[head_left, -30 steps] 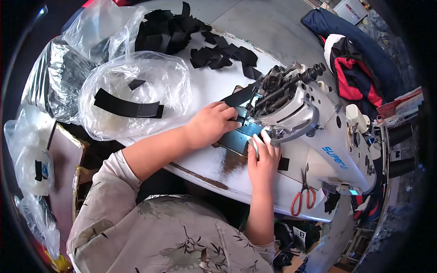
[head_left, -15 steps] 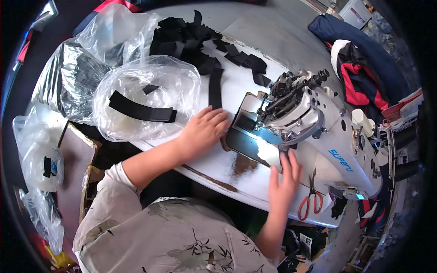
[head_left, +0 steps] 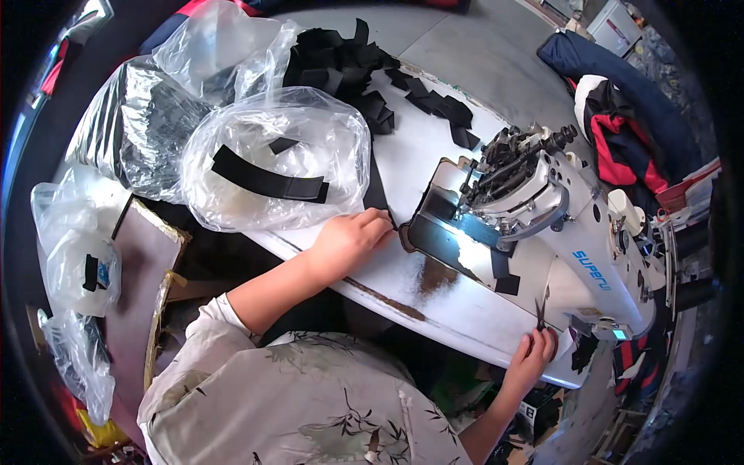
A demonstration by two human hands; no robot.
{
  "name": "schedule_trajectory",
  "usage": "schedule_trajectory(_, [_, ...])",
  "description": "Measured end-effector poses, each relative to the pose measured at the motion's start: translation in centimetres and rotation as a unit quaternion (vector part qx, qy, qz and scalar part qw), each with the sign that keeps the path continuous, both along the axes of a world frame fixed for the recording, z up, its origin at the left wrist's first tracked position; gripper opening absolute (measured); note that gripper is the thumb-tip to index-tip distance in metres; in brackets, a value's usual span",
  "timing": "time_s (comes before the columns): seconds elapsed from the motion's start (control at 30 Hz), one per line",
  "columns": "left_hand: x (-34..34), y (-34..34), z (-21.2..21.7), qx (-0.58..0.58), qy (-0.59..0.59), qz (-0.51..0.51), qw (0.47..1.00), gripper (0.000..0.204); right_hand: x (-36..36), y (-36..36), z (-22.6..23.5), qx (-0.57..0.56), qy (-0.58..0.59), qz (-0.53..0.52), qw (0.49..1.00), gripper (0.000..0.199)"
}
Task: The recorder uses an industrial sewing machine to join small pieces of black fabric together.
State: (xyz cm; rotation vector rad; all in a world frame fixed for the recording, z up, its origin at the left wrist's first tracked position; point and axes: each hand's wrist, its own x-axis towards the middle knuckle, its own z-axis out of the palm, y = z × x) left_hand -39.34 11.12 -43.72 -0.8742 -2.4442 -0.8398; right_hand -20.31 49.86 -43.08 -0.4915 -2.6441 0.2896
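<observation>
My left hand (head_left: pixel 349 244) lies on the white table left of the machine's plate, its fingers curled together over the near end of a black fabric strip (head_left: pixel 377 182). My right hand (head_left: pixel 531 363) is at the table's front right, its fingers closed on the handles of a pair of red-handled scissors (head_left: pixel 542 316); the blades point away from me. Between the hands stands a white sewing machine (head_left: pixel 577 232) with its work light on. Another black strip (head_left: pixel 505 273) hangs out at the right side of its needle area. The needle itself is hidden.
A clear plastic bag (head_left: pixel 275 209) on the left has a black strip (head_left: pixel 263 180) lying on it. Behind it sits a silvery bag (head_left: pixel 147 128). Black fabric pieces (head_left: pixel 333 62) are heaped at the far end. A worn brown board (head_left: pixel 143 256) stands at the left.
My right hand has moved from beside the needle area rightward and nearer, onto the scissors. My left hand's fingers have curled in at the strip's end. A black strip now shows right of the needle area.
</observation>
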Motion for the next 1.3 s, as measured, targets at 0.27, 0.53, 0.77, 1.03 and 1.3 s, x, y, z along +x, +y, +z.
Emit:
schedule_trajectory(0.27, [0.5,-1.2,1.4,0.490,-0.508,0.013,0.709,0.023,0.5,3.0,-0.7,0.080,0.014,-0.006,0.997,0.024])
schedule_trajectory(0.53, [1.0,-1.9,1.8,0.554,-0.556,-0.017,0.619,0.025,0.4,3.6,-1.2,0.102,-0.007,-0.005,0.995,0.022])
schedule_trajectory(0.77, [3.8,-0.7,2.5,0.513,-0.502,-0.089,0.690,0.019,-2.3,-4.3,0.8,0.048,0.125,0.157,0.979,0.027])
schedule_trajectory(1.03, [7.1,-0.1,3.5,0.310,-0.263,-0.282,0.869,0.070,-8.1,-17.5,1.5,-0.208,0.073,0.465,0.857,0.027])
schedule_trajectory(1.3, [6.3,-1.7,7.1,0.181,-0.101,-0.341,0.917,0.064,-8.9,-21.1,2.0,-0.547,-0.004,0.485,0.682,0.031])
